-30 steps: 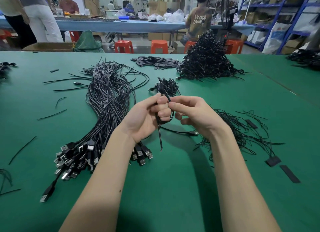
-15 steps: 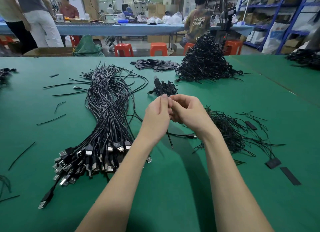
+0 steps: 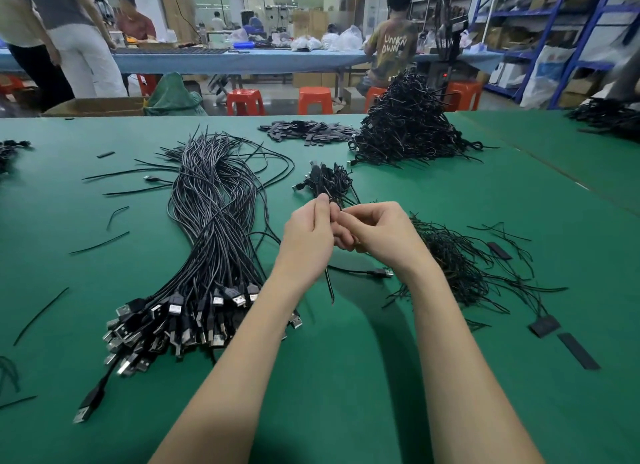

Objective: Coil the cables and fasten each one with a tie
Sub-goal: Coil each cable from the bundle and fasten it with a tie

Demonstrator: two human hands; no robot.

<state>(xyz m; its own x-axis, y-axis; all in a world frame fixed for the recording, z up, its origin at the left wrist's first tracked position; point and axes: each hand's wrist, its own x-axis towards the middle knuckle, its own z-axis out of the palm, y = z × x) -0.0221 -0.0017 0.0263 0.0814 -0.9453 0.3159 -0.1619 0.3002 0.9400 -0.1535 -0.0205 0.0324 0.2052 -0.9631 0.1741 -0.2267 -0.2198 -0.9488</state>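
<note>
My left hand [image 3: 310, 236] and my right hand [image 3: 377, 235] meet above the green table [image 3: 346, 377], fingers curled round one thin black cable. Most of its coil is hidden between my palms. Its USB plug end [image 3: 382, 273] trails on the table under my right wrist, and a short tail [image 3: 330, 287] hangs below my left hand. My right fingertips pinch something thin at the top of the coil; I cannot tell if it is a tie. A long bundle of loose USB cables [image 3: 214, 242] lies to the left. Thin black ties [image 3: 460, 266] lie scattered to the right.
A small heap of bundled cables [image 3: 329, 183] sits just beyond my hands, a tall heap [image 3: 408, 124] farther back, flat black strips [image 3: 308, 131] beside it. Loose tie pieces [image 3: 100, 243] dot the left side. Other people work at a blue table behind.
My hands rose a little and closed together around the cable. My left hand turned so its back faces me, and the visible loop of cable disappeared between my palms.
</note>
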